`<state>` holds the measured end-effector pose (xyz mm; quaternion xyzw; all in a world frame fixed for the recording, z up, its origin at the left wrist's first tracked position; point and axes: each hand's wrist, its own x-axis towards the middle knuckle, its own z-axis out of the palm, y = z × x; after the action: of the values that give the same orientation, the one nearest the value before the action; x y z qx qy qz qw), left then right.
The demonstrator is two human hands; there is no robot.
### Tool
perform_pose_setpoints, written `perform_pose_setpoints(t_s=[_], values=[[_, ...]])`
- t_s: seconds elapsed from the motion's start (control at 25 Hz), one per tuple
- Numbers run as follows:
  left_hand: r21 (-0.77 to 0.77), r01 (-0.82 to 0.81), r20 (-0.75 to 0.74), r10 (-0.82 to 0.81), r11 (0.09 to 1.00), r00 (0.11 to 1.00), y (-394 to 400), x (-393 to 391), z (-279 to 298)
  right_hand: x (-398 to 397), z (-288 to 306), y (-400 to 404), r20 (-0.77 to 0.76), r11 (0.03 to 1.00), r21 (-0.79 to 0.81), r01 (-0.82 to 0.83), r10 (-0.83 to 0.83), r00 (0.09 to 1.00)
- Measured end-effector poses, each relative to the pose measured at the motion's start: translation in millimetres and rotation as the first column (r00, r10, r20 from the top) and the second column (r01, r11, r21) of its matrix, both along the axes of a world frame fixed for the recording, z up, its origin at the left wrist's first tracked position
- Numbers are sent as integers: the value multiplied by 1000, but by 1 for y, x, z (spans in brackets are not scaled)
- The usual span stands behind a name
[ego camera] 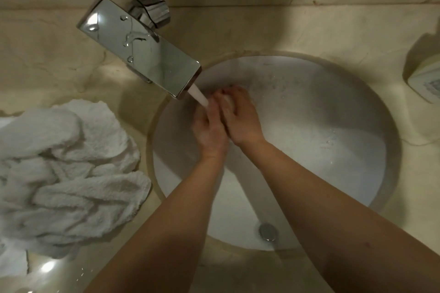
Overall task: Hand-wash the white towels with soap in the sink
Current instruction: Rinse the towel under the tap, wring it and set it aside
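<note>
- Two hands meet at the centre of the frame, over the upper left part of the sink, right under the water stream running from the tap.
- Right hand curls its fingers round a small pale bar of soap, holding it against the left hand.
- Left hand presses against the right hand and the soap; its fingers are mostly hidden, so I cannot tell whether they curl round the bar.
- Both bare forearms reach in from the bottom edge of the frame.
- Chrome tap, flat and rectangular, slants from the upper left toward the basin, with droplets on its top.
- Metal drain plug sits in the lower part of the basin.
- White towels lie crumpled in a heap on the desk at the left of the frame, just beside the sink rim.
- At the right edge of the frame, a pale boxy object sits on the desk, partly cut off.
</note>
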<state>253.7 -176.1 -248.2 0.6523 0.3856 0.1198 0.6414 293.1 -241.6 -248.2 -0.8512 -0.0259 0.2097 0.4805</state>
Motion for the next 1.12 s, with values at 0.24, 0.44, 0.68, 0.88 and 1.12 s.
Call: perform_pose_setpoints(t_s=[0.24,0.44,0.68,0.88,1.12], values=[[176,166,-39,-162,970,986,-4,-11,-36,2,-20,9,-82,967,5,254,-252,964],[339,308,-118,-285,889,951,3,2,-52,9,-25,6,-15,962,25,274,-273,962],[288,221,-121,-193,932,974,2,20,-55,27,-23,9,-44,979,6,205,-205,978],[389,260,-236,-177,884,955,-2,27,-32,35,-31,9,-52,985,-53,162,-165,985],[570,269,-190,-194,777,962,7,18,-51,29,-22,12,-3,983,6,186,-186,983]])
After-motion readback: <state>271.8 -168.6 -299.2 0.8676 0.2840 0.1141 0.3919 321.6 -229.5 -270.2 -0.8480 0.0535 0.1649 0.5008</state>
